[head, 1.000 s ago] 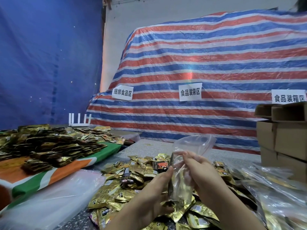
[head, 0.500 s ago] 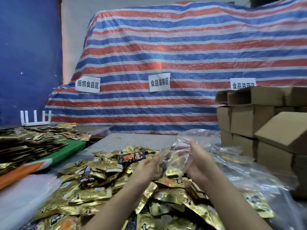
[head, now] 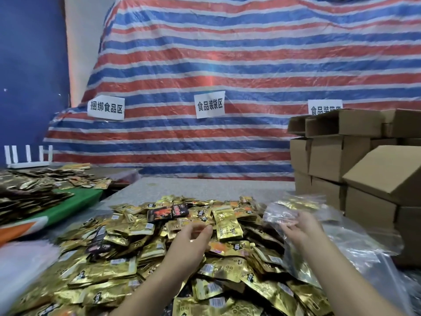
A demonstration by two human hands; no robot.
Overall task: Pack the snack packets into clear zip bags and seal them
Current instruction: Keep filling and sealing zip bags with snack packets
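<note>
packets (head: 145, 258) of crinkled gold foil, flat and rectangular with small white barcode labels, lie heaped across the near half of a speckled grey table (head: 205, 188). one glossy black packet (head: 168, 212) with red print sits on the far crest of the heap, and a taller gold pouch (head: 227, 222) lies beside it. the left hand (head: 189, 242) hovers just above the middle of the heap, fingers loosely curled and holding nothing. the right hand (head: 300, 229), to the right, has its fingers spread against a clear zip bag (head: 284, 213) of thin wrinkled plastic with gold packets showing through it; whether the fingers pinch the film cannot be told. the bag lies at the right edge of the heap, on more slack clear plastic (head: 364, 242). plain brown cardboard boxes (head: 330, 156), square-cornered, are stacked at the far right. at left, a second spread of dark and gold packets (head: 29, 190) rests on a green and orange cloth (head: 68, 208), with a white router (head: 27, 156) beyond. a red, white and blue striped woven tarp (head: 227, 65) with white paper signs (head: 210, 104) fills the far side.
</note>
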